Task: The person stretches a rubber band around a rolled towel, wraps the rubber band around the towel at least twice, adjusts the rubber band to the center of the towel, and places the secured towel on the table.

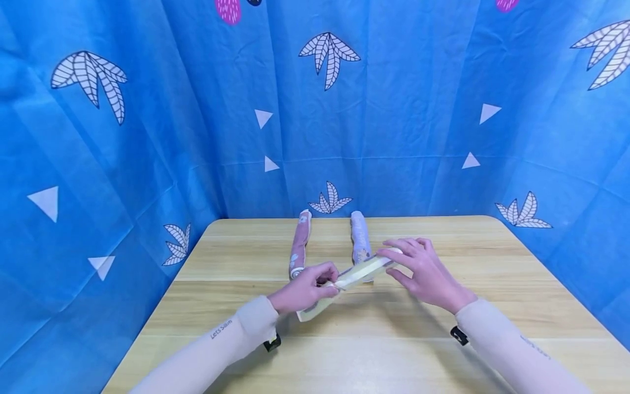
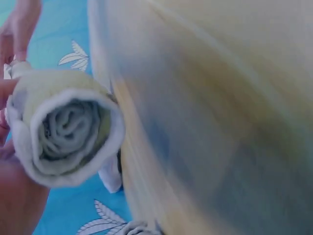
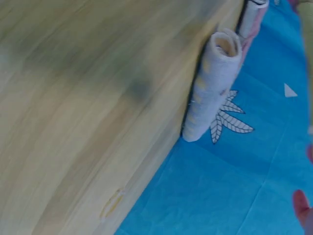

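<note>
A pale yellow rolled towel (image 1: 363, 272) is held at a slant above the table, its right end higher. My left hand (image 1: 307, 287) grips it near the lower left end, thumb in front. In the left wrist view that end of the roll (image 2: 73, 132) shows its spiral of layers. At the raised end is my right hand (image 1: 425, 271), fingers extended over the roll and thumb below it, apart from the fingers. The right wrist view catches only fingertips (image 3: 301, 200) at its edge, beside part of the yellow roll (image 3: 307, 54).
Behind lie a pink rolled towel (image 1: 300, 243) and a lavender one (image 1: 360, 235), both pointing away from me. A thin yellowish band (image 3: 112, 204) lies on the wooden table (image 1: 492, 262) near its edge. A blue patterned curtain (image 1: 408, 109) hangs around the back and sides.
</note>
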